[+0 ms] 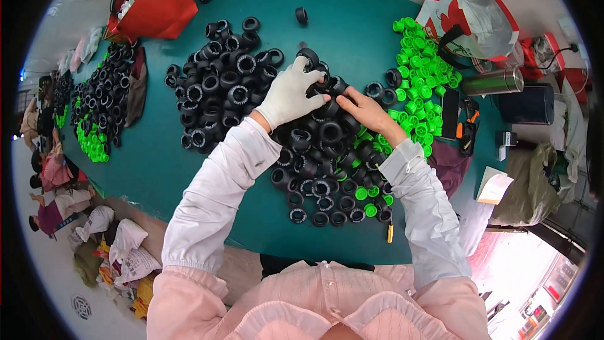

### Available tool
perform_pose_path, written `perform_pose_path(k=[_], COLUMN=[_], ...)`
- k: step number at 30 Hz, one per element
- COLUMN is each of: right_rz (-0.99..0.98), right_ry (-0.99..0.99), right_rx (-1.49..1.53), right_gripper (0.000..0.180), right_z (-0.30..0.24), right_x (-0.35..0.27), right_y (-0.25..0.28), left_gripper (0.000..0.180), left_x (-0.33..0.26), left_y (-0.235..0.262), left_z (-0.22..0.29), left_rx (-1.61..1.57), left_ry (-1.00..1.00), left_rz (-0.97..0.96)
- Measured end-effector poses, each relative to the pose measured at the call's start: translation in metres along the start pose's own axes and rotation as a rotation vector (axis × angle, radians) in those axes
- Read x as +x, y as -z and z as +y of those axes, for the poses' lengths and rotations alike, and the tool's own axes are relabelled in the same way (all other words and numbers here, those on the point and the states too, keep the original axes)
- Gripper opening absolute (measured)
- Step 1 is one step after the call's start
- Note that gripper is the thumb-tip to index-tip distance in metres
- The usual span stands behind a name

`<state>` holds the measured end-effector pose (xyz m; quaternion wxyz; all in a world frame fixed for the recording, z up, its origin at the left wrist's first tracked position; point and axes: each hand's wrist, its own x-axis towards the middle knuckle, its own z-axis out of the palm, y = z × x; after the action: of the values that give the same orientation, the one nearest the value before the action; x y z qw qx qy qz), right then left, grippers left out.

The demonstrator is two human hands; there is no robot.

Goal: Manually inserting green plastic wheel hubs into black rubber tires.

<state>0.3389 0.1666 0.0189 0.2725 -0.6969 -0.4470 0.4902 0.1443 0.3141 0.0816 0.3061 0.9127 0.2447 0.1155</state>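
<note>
My left hand point(290, 96), in a white glove with bare fingertips, is closed around a small black toy tyre point(315, 89) at the top of the middle heap. Bare and close beside it, my right hand point(368, 112) has its fingers bent against another black tyre point(338, 85); its fingertips are partly hidden. Below both hands spreads a heap of black tyres point(330, 131) mixed with bright green toy wheel hubs point(361, 193). One more tyre point(307, 56) rests just beyond my left fingers.
A large tyre pile point(211, 82) lies to the left, green hubs point(418, 63) to the right. Around the green table point(251, 170) edge are a red bag point(160, 6), a white-and-red bag point(481, 19), a metal flask point(494, 82), a phone point(449, 114) and a yellow-handled tool point(390, 233). Other people sit far left.
</note>
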Motion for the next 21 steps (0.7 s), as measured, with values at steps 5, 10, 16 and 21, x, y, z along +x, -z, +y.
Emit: perform_pose_path(k=[5,10,16,21], right_rz=[0.101,0.250,0.407,0.543], right_ry=[-0.013,0.146,0.341,0.603], right_rx=[-0.243,-0.398,-0.513,-0.594], right_gripper=[0.059,0.053,0.049,0.046], right_z=[-0.017,-0.013,0.002,0.014], right_x=[-0.041,-0.081,-0.122,-0.142], right_y=[0.000,-0.012,-0.036,-0.047], left_gripper=[0.033,0.030,0.039,0.051], left_x=[-0.035,-0.072,-0.108,-0.134], left_y=[-0.019,-0.044,-0.049,-0.059], left_z=[0.020,0.043,0.074,0.090], left_rx=[0.001,-0.003,0.088,0.180], left_ry=[-0.026,-0.038,-0.174,-0.331], left_rz=[0.033,0.186,0.213,0.182])
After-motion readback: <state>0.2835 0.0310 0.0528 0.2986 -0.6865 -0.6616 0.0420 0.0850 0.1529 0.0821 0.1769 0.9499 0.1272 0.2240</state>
